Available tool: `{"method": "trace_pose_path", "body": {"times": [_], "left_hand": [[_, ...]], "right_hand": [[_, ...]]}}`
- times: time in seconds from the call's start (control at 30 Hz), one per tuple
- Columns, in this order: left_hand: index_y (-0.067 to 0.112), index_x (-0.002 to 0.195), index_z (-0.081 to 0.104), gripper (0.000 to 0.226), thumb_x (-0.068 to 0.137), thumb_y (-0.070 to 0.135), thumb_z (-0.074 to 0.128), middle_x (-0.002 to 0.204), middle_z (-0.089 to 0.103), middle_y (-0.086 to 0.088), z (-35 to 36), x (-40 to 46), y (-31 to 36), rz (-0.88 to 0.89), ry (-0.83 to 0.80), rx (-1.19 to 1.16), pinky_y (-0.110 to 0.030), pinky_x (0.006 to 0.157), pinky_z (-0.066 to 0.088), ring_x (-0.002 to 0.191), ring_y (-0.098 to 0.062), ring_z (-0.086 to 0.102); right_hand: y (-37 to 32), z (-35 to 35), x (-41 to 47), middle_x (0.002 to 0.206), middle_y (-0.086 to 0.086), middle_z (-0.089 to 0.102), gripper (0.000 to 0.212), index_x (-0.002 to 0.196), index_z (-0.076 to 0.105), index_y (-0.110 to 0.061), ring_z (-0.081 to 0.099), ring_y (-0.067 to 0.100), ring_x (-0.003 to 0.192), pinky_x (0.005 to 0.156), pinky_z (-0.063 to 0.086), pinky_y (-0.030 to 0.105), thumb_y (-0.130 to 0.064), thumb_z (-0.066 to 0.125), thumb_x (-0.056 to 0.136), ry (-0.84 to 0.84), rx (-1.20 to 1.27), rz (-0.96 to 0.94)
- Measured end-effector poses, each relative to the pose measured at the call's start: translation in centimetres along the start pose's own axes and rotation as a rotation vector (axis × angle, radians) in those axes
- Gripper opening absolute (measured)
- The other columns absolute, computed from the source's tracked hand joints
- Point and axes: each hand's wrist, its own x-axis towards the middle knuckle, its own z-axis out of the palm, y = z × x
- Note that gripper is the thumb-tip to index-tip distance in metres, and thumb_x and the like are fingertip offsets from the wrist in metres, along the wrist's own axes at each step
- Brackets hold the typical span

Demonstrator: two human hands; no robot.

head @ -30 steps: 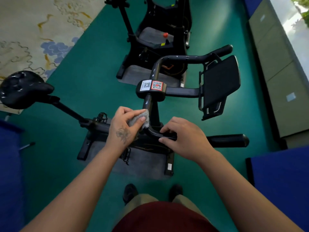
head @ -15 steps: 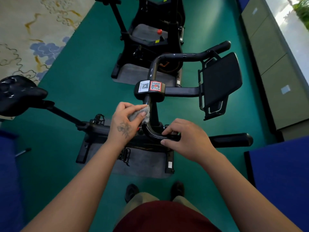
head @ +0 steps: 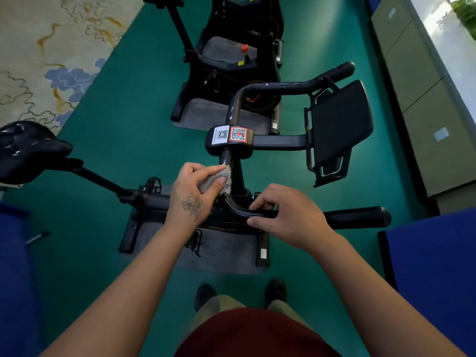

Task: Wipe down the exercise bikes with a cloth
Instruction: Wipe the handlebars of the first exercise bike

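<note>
The second bike [head: 231, 55] is cut off by the top edge; the saddle [head: 28, 150] by the left edge; QR labels [head: 229, 134] are too small to read.

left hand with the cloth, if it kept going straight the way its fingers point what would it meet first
The left hand presses the grey cloth on the handlebar tube, fingers pointing right across it. Straight on, it would probably meet the black stem just behind; depth is unclear.

you have two exercise bikes [head: 231, 150] in view, one grey cloth [head: 216, 180], two hands on the near bike, two qr stickers [head: 230, 134] on its handlebar clamp, one saddle [head: 28, 148], and two shoes [head: 204, 296].
</note>
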Motion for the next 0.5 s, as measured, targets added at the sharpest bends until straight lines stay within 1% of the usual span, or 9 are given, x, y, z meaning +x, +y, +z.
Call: {"method": "trace_pose_path", "body": {"times": [0.1, 0.2, 0.33, 0.5], "left_hand": [[0.03, 0.128, 0.078, 0.03, 0.097, 0.029, 0.078, 0.105, 0.053, 0.006, 0.3, 1.9, 0.2, -0.01, -0.004, 0.002, -0.002, 0.09, 0.039, 0.099, 0.011, 0.054], [0.03, 0.127, 0.078, 0.029, 0.098, 0.029, 0.078, 0.104, 0.051, 0.008, 0.5, 2.5, 0.3, -0.018, -0.001, -0.003, -0.002, 0.09, 0.038, 0.099, 0.01, 0.053], [0.033, 0.127, 0.077, 0.028, 0.099, 0.032, 0.076, 0.103, 0.052, 0.009, 0.2, 1.3, 0.3, -0.015, -0.018, -0.006, -0.002, 0.087, 0.039, 0.099, 0.005, 0.056], [0.031, 0.125, 0.078, 0.027, 0.099, 0.026, 0.077, 0.104, 0.056, 0.008, -0.3, -0.1, 0.5, -0.012, -0.029, 0.006, -0.001, 0.085, 0.038, 0.099, 0.011, 0.056]], "right_hand": [[-0.1, 0.0, 0.0, 0.092, -0.02, 0.06, 0.02, 0.09, 0.065, -0.049, 0.059, -0.001, 0.089, 0.076, 0.047, 0.025, -0.052, 0.082, 0.081, 0.001, 0.017, 0.0], [-0.2, -0.1, -0.1, 0.093, -0.02, 0.061, 0.019, 0.091, 0.068, -0.046, 0.059, -0.001, 0.089, 0.075, 0.045, 0.023, -0.052, 0.082, 0.081, 0.002, 0.022, 0.004], [-0.1, -0.1, -0.2, 0.092, -0.02, 0.061, 0.019, 0.093, 0.07, -0.044, 0.058, -0.002, 0.089, 0.074, 0.041, 0.021, -0.051, 0.082, 0.081, 0.006, 0.027, 0.001], [-0.1, -0.2, -0.1, 0.094, -0.018, 0.062, 0.02, 0.095, 0.072, -0.042, 0.059, -0.001, 0.09, 0.075, 0.044, 0.021, -0.051, 0.083, 0.081, -0.007, 0.022, 0.011]]}}
